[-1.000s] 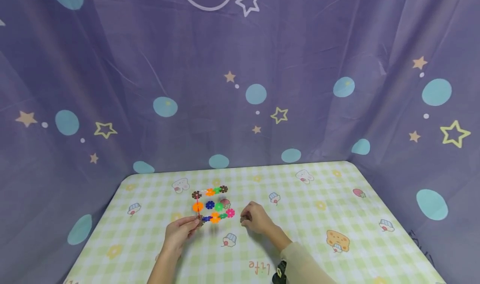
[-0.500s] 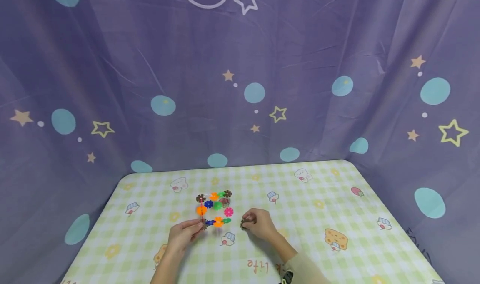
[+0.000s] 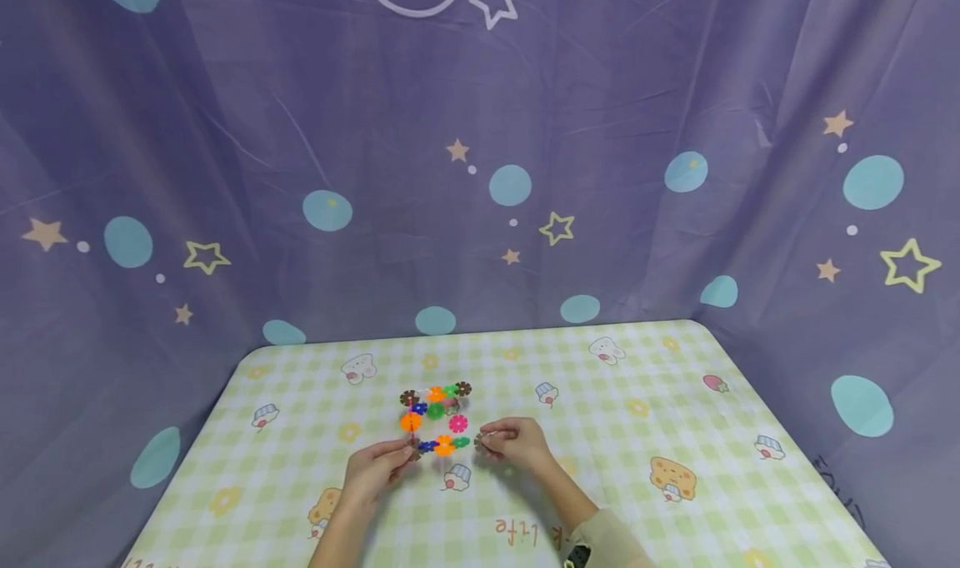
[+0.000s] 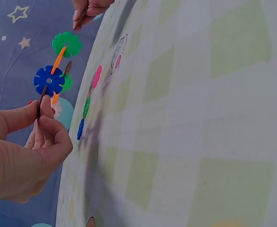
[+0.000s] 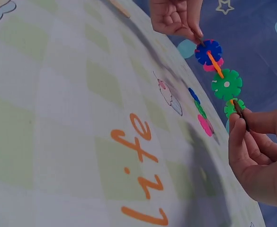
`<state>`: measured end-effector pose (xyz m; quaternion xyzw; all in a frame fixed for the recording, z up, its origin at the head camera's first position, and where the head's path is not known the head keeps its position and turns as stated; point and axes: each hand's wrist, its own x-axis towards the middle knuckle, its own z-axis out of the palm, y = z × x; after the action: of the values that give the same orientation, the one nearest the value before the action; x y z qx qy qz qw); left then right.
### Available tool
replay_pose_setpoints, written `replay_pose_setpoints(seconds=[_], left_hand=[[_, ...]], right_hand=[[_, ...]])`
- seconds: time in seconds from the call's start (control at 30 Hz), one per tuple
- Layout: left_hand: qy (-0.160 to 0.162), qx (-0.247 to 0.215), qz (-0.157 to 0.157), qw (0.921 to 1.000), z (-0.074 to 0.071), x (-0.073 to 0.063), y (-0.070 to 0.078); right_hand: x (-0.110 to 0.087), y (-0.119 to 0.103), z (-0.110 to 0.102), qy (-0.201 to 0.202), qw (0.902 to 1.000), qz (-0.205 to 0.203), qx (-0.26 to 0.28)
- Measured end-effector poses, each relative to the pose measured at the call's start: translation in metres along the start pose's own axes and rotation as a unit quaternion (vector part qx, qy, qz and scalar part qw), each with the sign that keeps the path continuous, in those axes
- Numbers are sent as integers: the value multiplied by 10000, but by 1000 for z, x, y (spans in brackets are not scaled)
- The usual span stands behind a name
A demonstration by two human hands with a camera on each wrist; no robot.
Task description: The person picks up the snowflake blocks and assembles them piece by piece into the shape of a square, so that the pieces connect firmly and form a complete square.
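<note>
My left hand (image 3: 375,470) pinches a brown snowflake disc (image 3: 416,454) at the near corner of a joined frame of plastic snowflake discs. From that corner a row runs right: blue disc (image 4: 49,80), orange disc (image 3: 444,445), green disc (image 5: 227,84). The frame's far row ends in another brown disc (image 3: 462,389); a larger orange disc (image 3: 411,422) sits along its left side. Between thumb and fingers, my right hand (image 3: 519,445) holds a separate brown disc (image 5: 240,115), close to the green end. Whether they touch, I cannot tell.
Loose on the checked tablecloth (image 3: 585,501), a blue disc (image 3: 419,408), a green disc (image 3: 436,411) and a pink disc (image 3: 458,424) lie in a line, seen between the frame's rows. Behind the table hangs a purple curtain (image 3: 600,118).
My left hand has shifted the frame slightly right and nearer to me. The right hand's brown disc has come left, narrowing the gap to the green end disc.
</note>
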<state>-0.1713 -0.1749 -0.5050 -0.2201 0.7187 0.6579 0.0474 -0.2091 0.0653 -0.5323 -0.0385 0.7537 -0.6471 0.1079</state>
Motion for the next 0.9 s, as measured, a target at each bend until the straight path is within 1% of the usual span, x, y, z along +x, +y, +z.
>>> replay_pose_setpoints(seconds=[0.13,0.2,0.43,0.6,0.7,0.8,0.9], left_hand=[[-1,15,-8,10000,1,0,0],[-22,-5,9,10000,1,-1,0],[-43,-24,47,10000,3,-2,1],[-93,132,191,9997,6,-5,0],[-132,181,252,9994,8,-6,0],[-127,189,272,9994,10,-6,1],[-114,256,242,9993,11,-6,3]], right_hand=[[0,0,1,2,9996,50,275],[0,0,2,66,9993,65,367],[-2,-3,7,322,9981,178,491],[-7,-9,8,582,9964,229,578],[-13,-19,8,752,9947,224,668],[-20,-32,8,740,9948,156,688],[-23,-38,6,564,9958,129,715]])
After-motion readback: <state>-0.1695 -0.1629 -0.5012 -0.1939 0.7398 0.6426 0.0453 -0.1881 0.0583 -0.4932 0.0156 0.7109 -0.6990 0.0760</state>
